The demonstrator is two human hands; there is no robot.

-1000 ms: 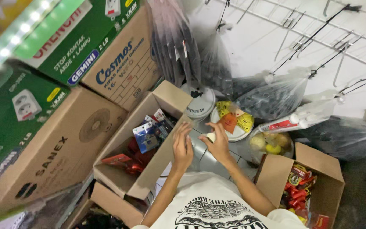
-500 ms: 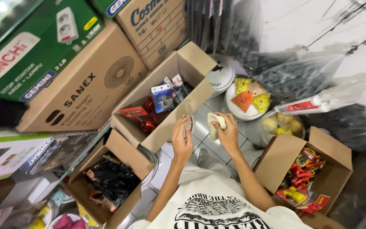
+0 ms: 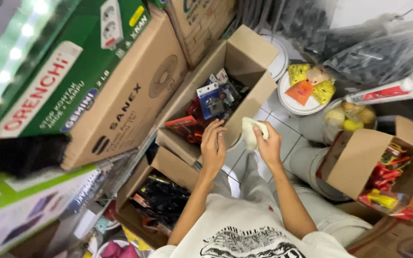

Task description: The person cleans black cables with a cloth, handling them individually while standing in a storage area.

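Observation:
My right hand [image 3: 268, 145] grips a small pale cream object [image 3: 251, 132], soft-looking and crumpled, held just above my lap. My left hand [image 3: 213, 148] is beside it with fingers together, reaching at the rim of an open cardboard box [image 3: 244, 52] that holds carded packs in blue and red [image 3: 210, 100]. Whether the left hand holds anything is hidden by its fingers. I sit on a tiled floor with grey trousers and a white printed shirt.
Large brown and green cartons [image 3: 120, 91] are stacked at left. A lower open box of dark items [image 3: 161, 200] lies by my left knee. A box of red and yellow packets [image 3: 383, 177] stands at right. White round lids with yellow packs [image 3: 304, 88] and plastic bags [image 3: 374, 48] lie ahead.
The view has swung left and down, bringing the stacked cartons closer. My left hand moved toward the box rim; my right hand still holds the pale object.

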